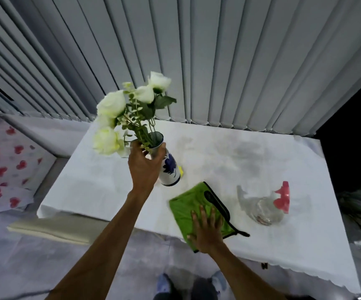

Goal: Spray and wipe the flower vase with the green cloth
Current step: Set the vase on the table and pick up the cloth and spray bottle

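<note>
The left hand [145, 164] reaches forward on an extended arm, its fingers wrapped around the upper part of the flower vase [169, 167], which tilts left with white roses [111, 104] leaning out past the fingertips. The vase base is at or just above the white tablecloth [229, 152]; contact cannot be told. The right hand [207, 229] lies flat, fingers spread and released, pressing the green cloth [186, 206]. Right of those fingers, well apart, lies the spray bottle [264, 210] on its side.

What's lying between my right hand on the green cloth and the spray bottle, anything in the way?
Nothing visible. The right hand lies flat on the green cloth; the spray bottle lies on its side further right, with only bare tablecloth between them.
</note>
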`<state>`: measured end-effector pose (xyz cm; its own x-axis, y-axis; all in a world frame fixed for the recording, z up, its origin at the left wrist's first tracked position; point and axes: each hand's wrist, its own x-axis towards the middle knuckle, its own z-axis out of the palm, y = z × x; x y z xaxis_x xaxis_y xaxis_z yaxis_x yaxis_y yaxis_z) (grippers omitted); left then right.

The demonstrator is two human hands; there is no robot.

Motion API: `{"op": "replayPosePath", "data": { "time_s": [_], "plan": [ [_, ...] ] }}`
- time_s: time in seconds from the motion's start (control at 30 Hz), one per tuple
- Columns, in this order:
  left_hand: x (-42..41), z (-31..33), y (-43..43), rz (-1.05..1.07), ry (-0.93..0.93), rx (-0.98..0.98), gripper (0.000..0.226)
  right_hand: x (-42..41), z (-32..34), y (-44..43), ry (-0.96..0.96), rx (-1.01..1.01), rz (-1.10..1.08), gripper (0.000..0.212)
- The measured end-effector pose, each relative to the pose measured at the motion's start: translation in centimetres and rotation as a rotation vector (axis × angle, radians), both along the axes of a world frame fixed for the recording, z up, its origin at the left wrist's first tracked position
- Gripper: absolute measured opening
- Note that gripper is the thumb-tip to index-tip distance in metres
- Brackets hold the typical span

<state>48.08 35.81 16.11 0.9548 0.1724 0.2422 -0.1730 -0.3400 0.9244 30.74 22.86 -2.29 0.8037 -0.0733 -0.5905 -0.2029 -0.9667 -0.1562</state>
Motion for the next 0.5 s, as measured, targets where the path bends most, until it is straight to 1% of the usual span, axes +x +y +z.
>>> {"op": "replayPosePath", "data": {
  "time_s": [0.1, 0.23, 0.37, 0.5],
  "plan": [
    [1.1, -2.6, -1.0, 0.014, 0.06, 0.075, 0.056, 0.1, -1.5, -0.8, 0.058, 0.032, 0.007, 0.092],
    [3.0, -6.0, -2.1, -0.023, 0.15, 0.166, 0.057, 0.5, -1.9, -1.1, 0.036, 0.031, 0.044, 0.091],
    [4.2, -8.5, -2.7, -0.076, 0.24, 0.149, 0.047, 0.4, -2.2, -1.2, 0.034, 0.032, 0.034, 0.092],
    [5.0, -10.2, -2.5, -0.109, 0.279, 0.154, 0.052, 0.5, -2.4, -1.2, 0.058, 0.024, 0.055, 0.092]
  ]
}}
